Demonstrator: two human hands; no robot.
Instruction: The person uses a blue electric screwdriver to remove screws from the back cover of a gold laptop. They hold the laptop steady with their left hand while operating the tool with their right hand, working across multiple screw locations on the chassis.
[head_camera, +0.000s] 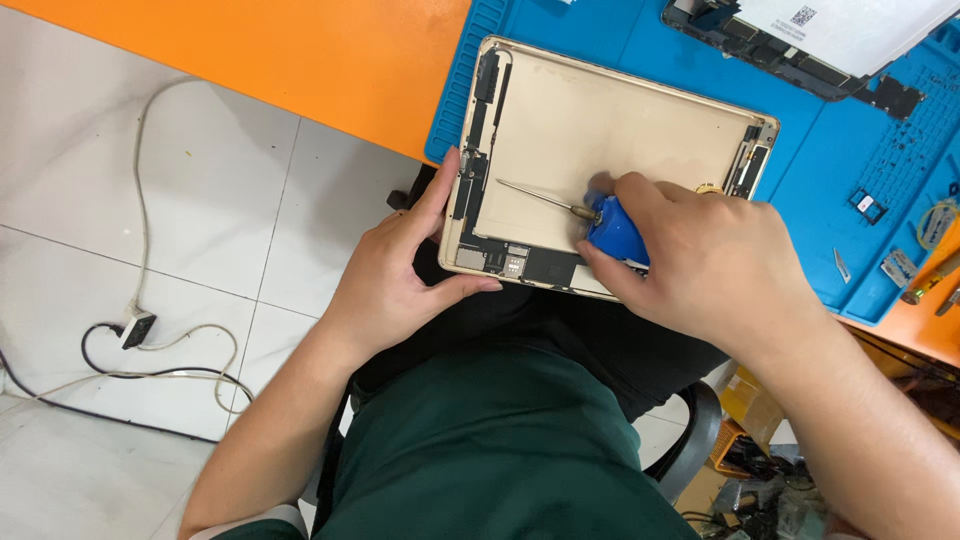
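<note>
My right hand (700, 255) covers most of the blue screwdriver handle (615, 235) and the tablet shell's (590, 120) near right corner. The second board (800, 45) runs off the top edge. The small parts (900, 265) on the mat (820, 190) are too tiny to identify.

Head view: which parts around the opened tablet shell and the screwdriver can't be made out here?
- Screwdriver handle: mostly wrapped by the right hand.
- Tablet shell, near right corner: covered by that hand.
- Shell's near left edge: behind the left hand fingers.
- Screen panel: cut off by the top edge.
- Small parts on the blue mat at the right: too small to identify.
</note>
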